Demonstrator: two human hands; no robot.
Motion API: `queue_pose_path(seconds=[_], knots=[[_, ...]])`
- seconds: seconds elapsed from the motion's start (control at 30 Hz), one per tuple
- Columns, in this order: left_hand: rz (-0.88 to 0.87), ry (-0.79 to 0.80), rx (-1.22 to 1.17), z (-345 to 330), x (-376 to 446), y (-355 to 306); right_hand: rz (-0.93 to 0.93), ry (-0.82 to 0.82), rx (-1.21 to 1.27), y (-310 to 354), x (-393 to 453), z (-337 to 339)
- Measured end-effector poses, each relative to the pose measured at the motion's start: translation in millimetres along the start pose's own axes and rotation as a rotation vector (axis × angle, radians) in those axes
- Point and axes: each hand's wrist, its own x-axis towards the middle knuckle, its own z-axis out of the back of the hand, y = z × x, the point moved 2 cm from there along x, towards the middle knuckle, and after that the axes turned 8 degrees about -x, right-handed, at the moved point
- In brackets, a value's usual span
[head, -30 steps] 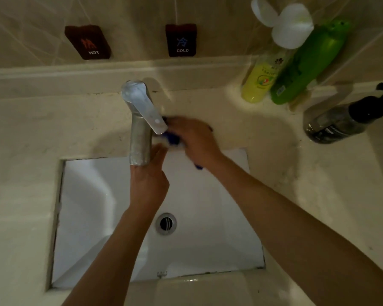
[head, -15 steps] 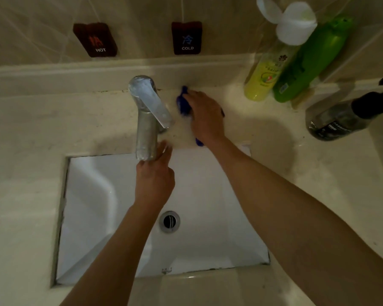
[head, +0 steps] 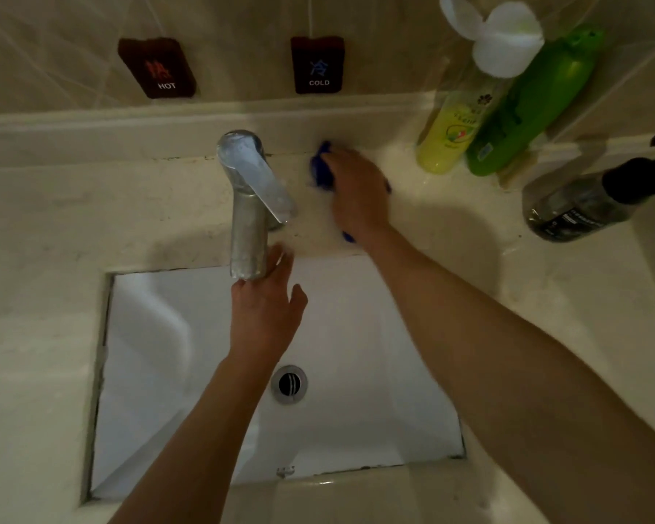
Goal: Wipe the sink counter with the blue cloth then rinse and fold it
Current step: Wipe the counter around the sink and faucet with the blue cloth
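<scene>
Person at sink, both arms out over the basin [head: 394, 372]. Right hand [head: 356, 191] flat, palm down, pressed on the blue cloth [head: 320, 170] on the counter [head: 91, 221] behind the basin, just right of the faucet [head: 248, 206] and close up against the backsplash ledge. Cloth mostly hidden under the hand; blue shows past the fingertips at the far end and a bit near the wrist. Fingers look spread over it rather than closed round it, can't tell how much grip. Left hand [head: 265, 312] open, fingers loosely extended, holding nothing; fingertips touching the lower end of the faucet spout. Faucet lever points toward the right, angled down. Drain [head: 289, 383] visible in basin btwn the two forearms. On the wall: HOT tag [head: 157, 68] at left, COLD tag [head: 317, 65] to its right. Far right corner of counter: yellow bottle [head: 450, 134] and green bottle [head: 526, 107] leaning side by side, touching; dark pump bottle [head: 583, 206] lying nearer the right edge, apart from them.
</scene>
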Motion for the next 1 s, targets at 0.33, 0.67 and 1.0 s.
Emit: queue_pose_path(seconds=[0.33,0.67,1.0], knots=[[0.008,0.018,-0.014,-4.0,0.8,6.5,0.27,0.278,0.213,-57.4,-50.5,13.7],[0.001,-0.008,-0.046,-8.0,0.5,4.6,0.204,0.167,0.013,25.1,-8.1,-9.5],[-0.024,-0.021,-0.032,-6.1,1.9,2.9,-0.234,0.026,0.15,-107.1,-135.4,63.8]])
